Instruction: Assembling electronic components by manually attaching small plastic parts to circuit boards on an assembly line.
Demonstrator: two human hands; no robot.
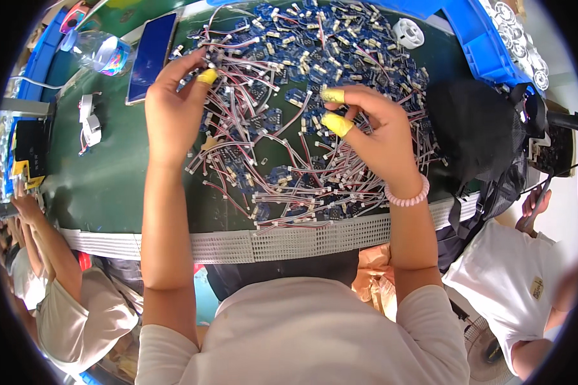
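Small blue circuit boards are heaped over the far middle of the green table. Many thin white-and-red cables with white plugs lie tangled among them and nearer to me. My left hand is at the heap's left side, thumb and forefinger pinched around a small dark-and-white part too unclear to name. Over the heap's right half, my right hand holds nothing; its thumb and forefinger are apart. Yellow coverings wrap the left thumb and the right thumb and forefinger. A pink coil band circles my right wrist.
Behind my left hand lie a dark-screened phone and a clear plastic bottle. White plastic pieces sit farther left; a white round part rests on the heap. A blue bin and black bag stand right. People work on both sides.
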